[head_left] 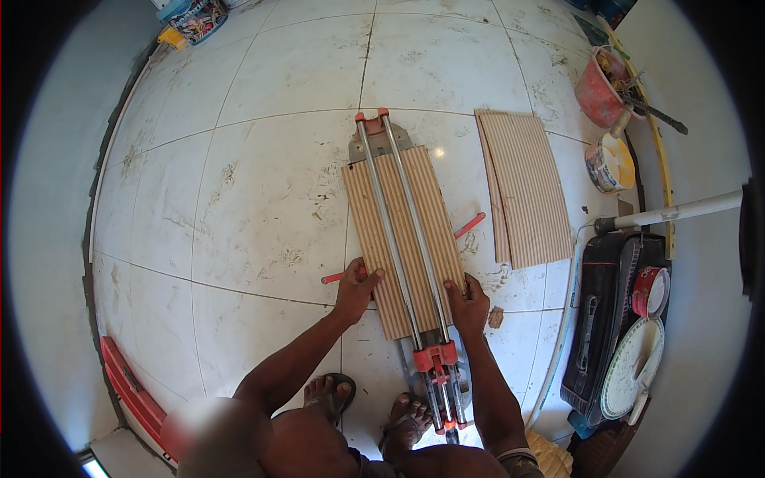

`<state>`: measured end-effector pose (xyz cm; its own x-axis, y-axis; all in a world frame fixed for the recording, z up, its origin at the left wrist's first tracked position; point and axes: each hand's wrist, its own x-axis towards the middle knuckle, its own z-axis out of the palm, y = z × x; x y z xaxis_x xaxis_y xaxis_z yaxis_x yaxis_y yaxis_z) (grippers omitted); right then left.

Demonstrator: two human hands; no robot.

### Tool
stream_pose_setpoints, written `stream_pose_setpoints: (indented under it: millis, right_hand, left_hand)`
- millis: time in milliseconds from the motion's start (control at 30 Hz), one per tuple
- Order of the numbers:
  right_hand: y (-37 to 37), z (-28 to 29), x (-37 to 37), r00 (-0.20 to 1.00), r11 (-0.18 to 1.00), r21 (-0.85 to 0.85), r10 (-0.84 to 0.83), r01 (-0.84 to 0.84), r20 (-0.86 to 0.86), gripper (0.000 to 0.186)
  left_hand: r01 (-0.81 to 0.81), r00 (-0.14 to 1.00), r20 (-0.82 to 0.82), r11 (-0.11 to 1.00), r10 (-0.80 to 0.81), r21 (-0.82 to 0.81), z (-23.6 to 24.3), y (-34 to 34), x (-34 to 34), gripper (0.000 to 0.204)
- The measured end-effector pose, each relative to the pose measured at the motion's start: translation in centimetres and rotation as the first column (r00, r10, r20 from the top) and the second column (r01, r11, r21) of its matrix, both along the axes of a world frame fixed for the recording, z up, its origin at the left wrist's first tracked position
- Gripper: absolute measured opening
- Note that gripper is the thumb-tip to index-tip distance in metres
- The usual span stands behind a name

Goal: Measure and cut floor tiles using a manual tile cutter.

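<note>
A beige ribbed tile or panel (405,247) lies on the bed of a manual tile cutter (436,356), beneath its two steel rails. My left hand (356,291) grips the panel's left edge, thumb on top and the other fingers mostly hidden. At the right edge, my right hand (468,304) holds it the same way. The cutter's red-and-black carriage sits at the near end of the rails, close to my feet. A red support arm (470,225) sticks out on the right, another (333,279) beside my left hand.
Matching ribbed panels (530,191) lie stacked on the white tiled floor (263,191) at right. Along the right wall stand a red bucket of tools (598,92), a paint tub (606,169) and a black case (594,319). A red long object (131,386) lies by the left wall.
</note>
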<state>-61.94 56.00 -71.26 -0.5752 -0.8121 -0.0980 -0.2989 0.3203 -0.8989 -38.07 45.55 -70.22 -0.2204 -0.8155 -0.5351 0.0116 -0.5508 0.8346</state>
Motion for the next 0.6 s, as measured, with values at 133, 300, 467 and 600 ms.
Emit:
stream_pose_setpoints:
  millis: [133,300,467,600]
  right_hand:
    - [-0.1,0.8,0.2,1.000,0.999,0.044,-0.005,0.006,-0.027,0.041]
    - [-0.2,1.0,0.2,0.999,0.999,0.038,-0.001,0.002,-0.037,0.041]
    - [-0.3,1.4,0.3,0.999,0.999,0.049,-0.006,0.008,-0.051,0.042]
    - [-0.3,1.5,0.1,0.998,0.997,0.082,0.016,-0.011,-0.063,0.043]
  left_hand:
    - [0.001,1.000,0.022,1.000,-0.001,0.017,0.1,0.0,0.1,0.043]
    - [-0.031,0.999,-0.023,1.000,0.031,0.005,-0.1,0.1,0.0,0.040]
    - [-0.029,1.000,0.003,0.999,0.029,-0.018,-0.3,0.2,-0.1,0.040]
    - [-0.055,0.998,0.001,0.998,0.055,-0.009,0.1,0.4,-0.4,0.039]
